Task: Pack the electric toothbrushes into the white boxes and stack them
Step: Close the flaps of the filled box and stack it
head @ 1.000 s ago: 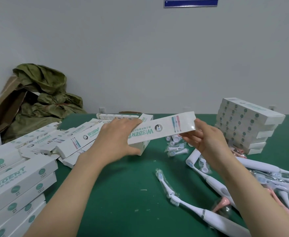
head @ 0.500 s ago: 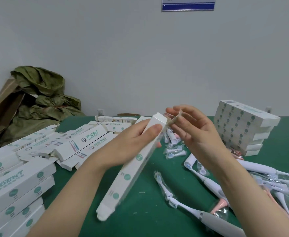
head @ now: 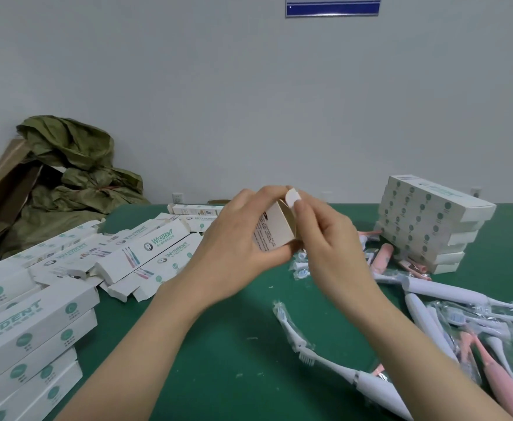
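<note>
From the head view, the left hand grips a white box above the middle of the green desk, fingers curled over its top and the thumb under it. The box points end-on toward the camera, its open mouth showing a brown inside, with small print on the side that faces left. The right hand pinches the end flap between thumb and fingertip at the top of that mouth; the flap stands up from the box.

At the far right of the desk, a neat stack of white boxes stands near the wall. On the left, a loose pile of boxes lies with end flaps open, and nearer the camera more boxes lie stacked at the left edge.

A white toothbrush lies in front of the right forearm, bristles toward the middle of the desk, with a wrapped brush head just beside it. A heap of white and pink toothbrushes in clear wrap lies at the right, between the forearm and the stack. Small wrapped heads lie under the hands.

A crumpled green sack leans against the wall at the far left, and a blue sign hangs on the wall above.
</note>
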`<act>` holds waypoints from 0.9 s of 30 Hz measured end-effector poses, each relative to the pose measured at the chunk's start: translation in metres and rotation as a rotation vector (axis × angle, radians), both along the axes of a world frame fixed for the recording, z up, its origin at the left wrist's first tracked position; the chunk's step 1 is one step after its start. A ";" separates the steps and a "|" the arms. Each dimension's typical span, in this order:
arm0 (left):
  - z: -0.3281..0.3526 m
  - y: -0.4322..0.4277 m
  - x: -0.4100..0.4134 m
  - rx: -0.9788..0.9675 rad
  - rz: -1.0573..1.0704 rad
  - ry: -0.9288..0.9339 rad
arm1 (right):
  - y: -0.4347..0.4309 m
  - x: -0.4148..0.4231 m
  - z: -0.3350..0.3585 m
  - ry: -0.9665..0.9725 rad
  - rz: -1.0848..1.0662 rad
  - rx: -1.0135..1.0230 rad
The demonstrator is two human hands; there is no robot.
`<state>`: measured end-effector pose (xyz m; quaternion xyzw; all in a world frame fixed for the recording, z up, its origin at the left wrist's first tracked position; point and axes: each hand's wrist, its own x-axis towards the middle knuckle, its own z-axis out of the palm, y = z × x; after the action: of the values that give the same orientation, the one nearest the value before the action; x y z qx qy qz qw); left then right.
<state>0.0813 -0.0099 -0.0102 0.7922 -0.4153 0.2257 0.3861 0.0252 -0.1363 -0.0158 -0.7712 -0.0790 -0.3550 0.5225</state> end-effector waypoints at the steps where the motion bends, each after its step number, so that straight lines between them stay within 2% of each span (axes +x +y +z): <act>1: 0.000 -0.002 -0.001 -0.043 0.004 0.010 | 0.001 0.001 -0.002 -0.015 -0.046 -0.077; 5: -0.002 -0.011 -0.004 -0.149 0.132 -0.035 | -0.001 0.004 -0.005 -0.028 -0.123 -0.142; 11: -0.005 -0.015 -0.007 -0.093 0.213 -0.113 | 0.003 0.002 -0.007 -0.067 -0.123 -0.174; 17: -0.003 -0.010 -0.007 -0.135 0.190 -0.092 | 0.009 0.005 -0.018 0.018 -0.063 -0.382; 18: -0.001 -0.008 -0.006 -0.125 0.173 -0.095 | 0.011 0.005 -0.017 0.012 -0.034 -0.374; 20: 0.006 -0.002 -0.005 -0.133 0.125 -0.133 | 0.012 0.003 -0.010 -0.037 0.100 -0.203; 22: 0.017 0.010 -0.002 -0.255 0.087 -0.144 | 0.005 0.003 -0.003 -0.067 0.186 0.066; 23: 0.023 0.017 0.000 -0.363 0.060 -0.107 | -0.003 0.006 -0.001 -0.040 0.158 0.176; 25: 0.031 0.028 0.006 -0.617 -0.069 0.027 | -0.021 0.017 -0.004 0.158 0.002 0.233; 27: 0.030 0.031 0.013 -0.859 -0.279 0.213 | -0.035 0.026 -0.014 0.455 -0.117 0.258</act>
<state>0.0938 0.0207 0.0201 0.5158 -0.3450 0.2404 0.7464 0.0512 -0.1715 -0.0296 -0.7616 0.1309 -0.2092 0.5992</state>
